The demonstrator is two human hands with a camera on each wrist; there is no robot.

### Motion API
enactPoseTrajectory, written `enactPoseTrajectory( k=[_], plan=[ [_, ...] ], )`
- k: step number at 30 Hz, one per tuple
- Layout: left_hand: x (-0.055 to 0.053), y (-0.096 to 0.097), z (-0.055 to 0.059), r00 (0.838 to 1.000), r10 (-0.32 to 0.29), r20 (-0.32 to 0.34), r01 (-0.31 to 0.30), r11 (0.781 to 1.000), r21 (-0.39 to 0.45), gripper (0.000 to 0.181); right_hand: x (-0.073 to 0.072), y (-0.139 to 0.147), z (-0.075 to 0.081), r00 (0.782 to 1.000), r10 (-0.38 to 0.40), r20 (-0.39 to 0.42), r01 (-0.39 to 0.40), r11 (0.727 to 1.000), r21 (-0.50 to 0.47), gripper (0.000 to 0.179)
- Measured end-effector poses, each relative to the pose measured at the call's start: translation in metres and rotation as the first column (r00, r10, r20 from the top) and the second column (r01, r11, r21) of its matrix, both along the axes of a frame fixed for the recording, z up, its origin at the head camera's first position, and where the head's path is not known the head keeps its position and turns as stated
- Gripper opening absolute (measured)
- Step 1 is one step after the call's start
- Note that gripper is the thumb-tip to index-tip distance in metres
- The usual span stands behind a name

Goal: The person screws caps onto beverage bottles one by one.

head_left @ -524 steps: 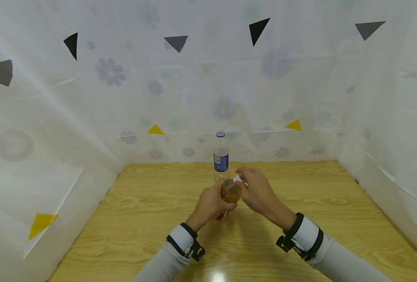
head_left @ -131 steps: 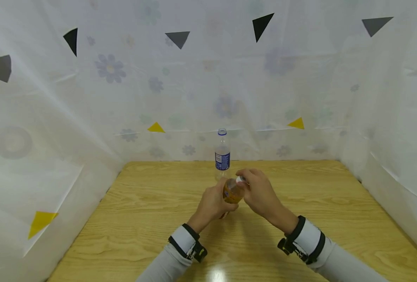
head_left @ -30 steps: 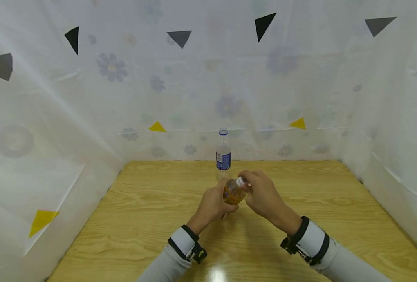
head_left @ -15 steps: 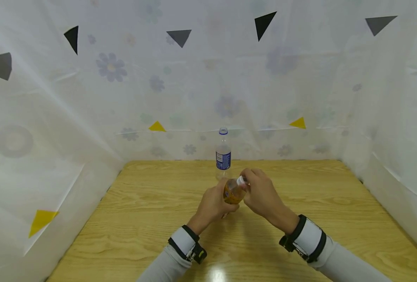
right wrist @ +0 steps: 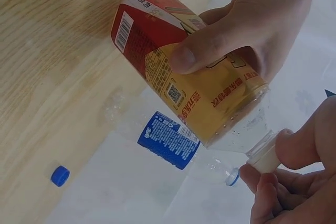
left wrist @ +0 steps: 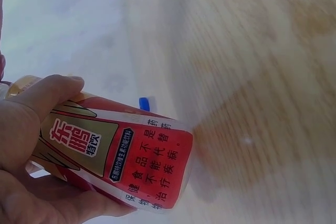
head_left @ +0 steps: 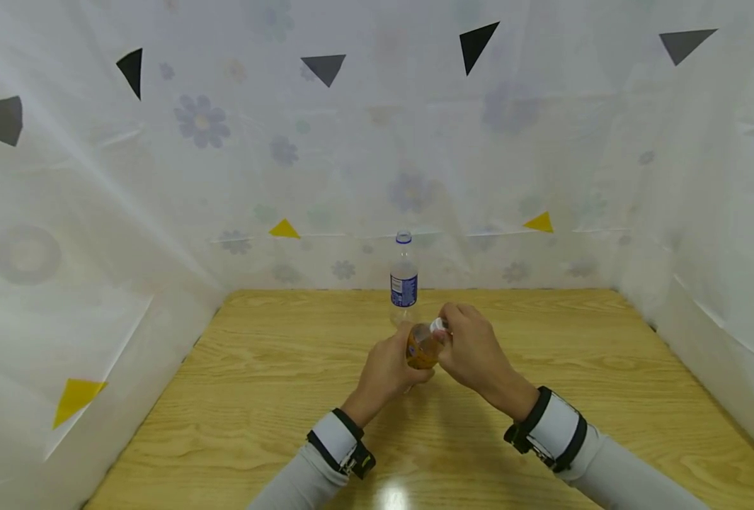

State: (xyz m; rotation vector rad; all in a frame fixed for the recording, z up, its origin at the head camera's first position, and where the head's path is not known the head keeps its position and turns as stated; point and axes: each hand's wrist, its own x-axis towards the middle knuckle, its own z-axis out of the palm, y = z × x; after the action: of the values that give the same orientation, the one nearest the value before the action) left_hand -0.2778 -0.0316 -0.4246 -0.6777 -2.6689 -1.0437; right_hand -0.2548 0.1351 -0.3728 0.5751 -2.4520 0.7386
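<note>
My left hand (head_left: 384, 370) grips a drink bottle (head_left: 421, 348) with a red and gold label, its fingers wrapped around the body. The bottle leans, its neck toward my right hand (head_left: 475, 354). Thumb and fingers of that hand pinch a white cap (right wrist: 264, 157) at the bottle's mouth. In the right wrist view the cap meets the clear neck; whether it is threaded on I cannot tell. Amber liquid shows through the bottle's shoulder. Behind both hands a clear bottle (head_left: 404, 289) with a blue label stands upright, its mouth uncapped and its base partly hidden.
A small blue cap (right wrist: 60, 176) lies on the wooden table (head_left: 255, 382), visible in both wrist views. White flower-patterned sheeting (head_left: 351, 163) with dark and yellow triangles encloses the table at the back and sides.
Compared with 17.5 s ago, the held bottle's neck leans more to the right, and cap and neck look closer together. In the last second my right fingers shift slightly around the cap.
</note>
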Motion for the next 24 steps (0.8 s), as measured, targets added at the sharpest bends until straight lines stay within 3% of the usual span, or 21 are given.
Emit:
enactPoseTrajectory(
  k=[13,24],
  plan=[
    [-0.0003,-0.0005,-0.0033,1.000,0.015,-0.028,-0.014,1.000,0.011,0.065,-0.0037,-0.0008,-0.0017,0.999,0.003,-0.032,-0.004,1.000,-0.010,0.014],
    [-0.0014,-0.0020,-0.0030,1.000,0.013,-0.002,-0.013,1.000,0.000,0.065,-0.0007,-0.0010,-0.0013,0.999,0.019,-0.032,-0.019,1.000,-0.005,0.013]
  ],
)
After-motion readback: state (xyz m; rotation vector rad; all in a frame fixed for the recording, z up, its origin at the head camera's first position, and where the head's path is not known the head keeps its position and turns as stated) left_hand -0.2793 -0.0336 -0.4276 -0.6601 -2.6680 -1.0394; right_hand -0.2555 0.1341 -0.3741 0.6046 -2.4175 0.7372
